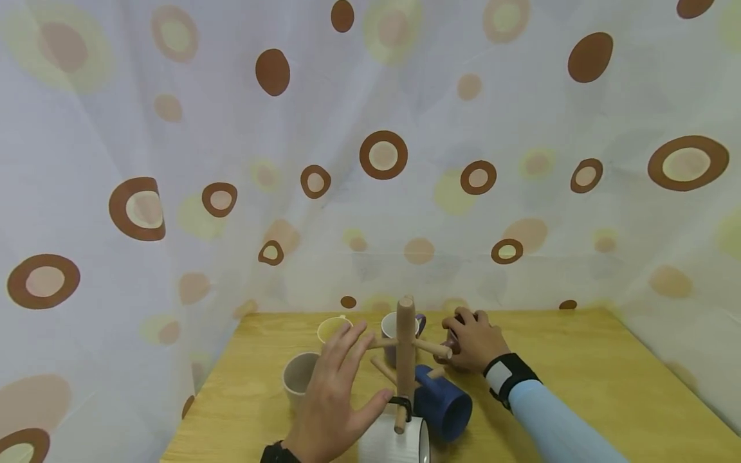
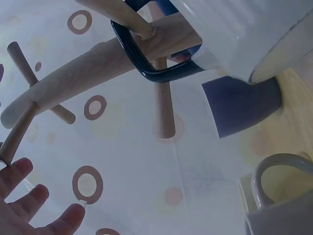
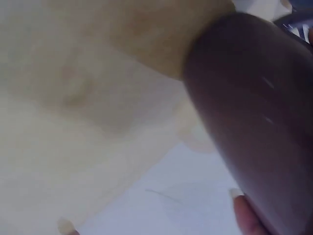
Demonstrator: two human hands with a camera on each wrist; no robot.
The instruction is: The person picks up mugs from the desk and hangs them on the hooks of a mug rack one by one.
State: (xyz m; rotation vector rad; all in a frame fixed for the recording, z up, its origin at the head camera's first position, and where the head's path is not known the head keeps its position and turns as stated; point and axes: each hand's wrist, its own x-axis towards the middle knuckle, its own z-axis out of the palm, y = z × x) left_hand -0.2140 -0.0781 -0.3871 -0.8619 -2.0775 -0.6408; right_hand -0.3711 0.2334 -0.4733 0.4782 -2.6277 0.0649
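In the head view, we see a right hand (image 1: 477,344) gripping a brown mug (image 1: 453,343) right of a wooden rack (image 1: 406,360), while a left hand (image 1: 338,389) spreads its fingers beside the pegs. We judge the work partly done: a white mug (image 1: 390,440) and a blue mug (image 1: 444,405) appear hung, while the brown, a grey mug (image 1: 296,381), a yellow mug (image 1: 332,328) and a purple-handled mug (image 1: 390,327) remain off the rack. In the left wrist view, the white mug's dark handle loops a peg; we cannot tell whether a fingertip touches another, and the frame crops the grey mug. In the right wrist view, the brown mug is blurred and cut off, its handle indiscernible.
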